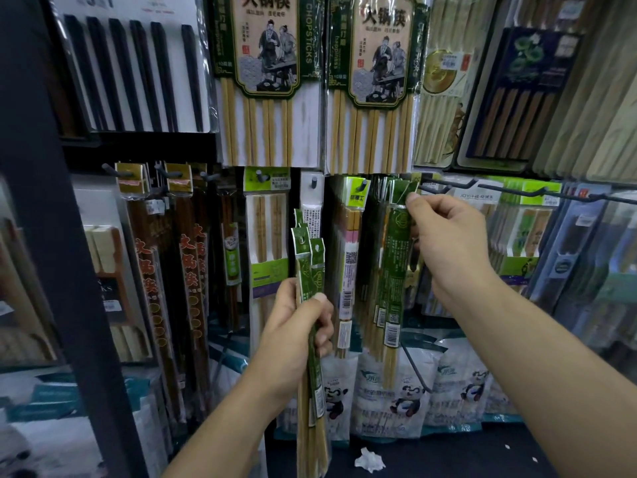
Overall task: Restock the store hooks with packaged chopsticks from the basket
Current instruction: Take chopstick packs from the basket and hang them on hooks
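My left hand [298,326] grips a bundle of green-labelled chopstick packs [307,263] upright in front of the display, their bamboo ends hanging below my wrist. My right hand [448,243] pinches the green header of another green chopstick pack [396,270] up at a black wire hook [444,183]. Several matching green packs hang just behind it. Whether the header hole is on the hook is hidden by my fingers. The basket is not in view.
Large bamboo chopstick packs [272,81] hang above. Dark red packs [186,270] hang to the left behind a black shelf post [65,236]. Long bare hooks [551,193] jut out at right. Panda-printed bags [400,391] stand below, with a crumpled white scrap [369,460] on the dark shelf.
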